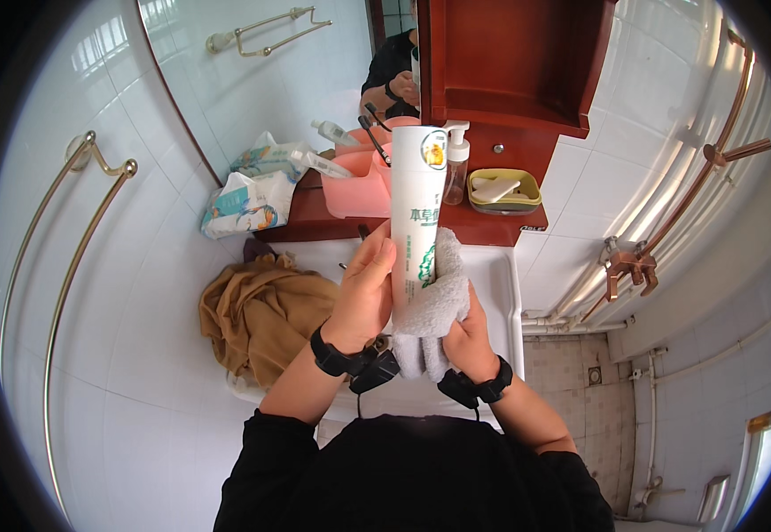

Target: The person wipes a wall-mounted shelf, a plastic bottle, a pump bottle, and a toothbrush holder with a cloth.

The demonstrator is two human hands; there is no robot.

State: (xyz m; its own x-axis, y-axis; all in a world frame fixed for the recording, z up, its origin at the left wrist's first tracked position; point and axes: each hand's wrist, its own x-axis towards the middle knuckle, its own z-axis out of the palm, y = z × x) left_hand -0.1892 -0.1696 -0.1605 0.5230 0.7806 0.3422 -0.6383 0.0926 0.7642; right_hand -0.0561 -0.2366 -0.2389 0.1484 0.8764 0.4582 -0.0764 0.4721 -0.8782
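Observation:
Upright above the washbasin (495, 284) is a tall white cylindrical bottle (416, 191) with green print and a small round picture near its top. My left hand (363, 288) grips it from the left side, thumb along its wall. My right hand (471, 341) is closed around a grey towelling cloth (434, 310), pressing it against the bottle's lower right side. The cloth wraps the lower part and hangs below, hiding the bottle's base and some of my right fingers. A heap of brown fabric (266, 315) lies at the left of the basin.
On the red-brown ledge (306, 232) stand a tissue pack (248, 204), a pink holder (350, 193) with a toothbrush and tube, a pump bottle (457, 168) and a yellow soap dish (504, 204). A mirror, metal towel rail (62, 266) and wall tap (629, 268) surround the basin.

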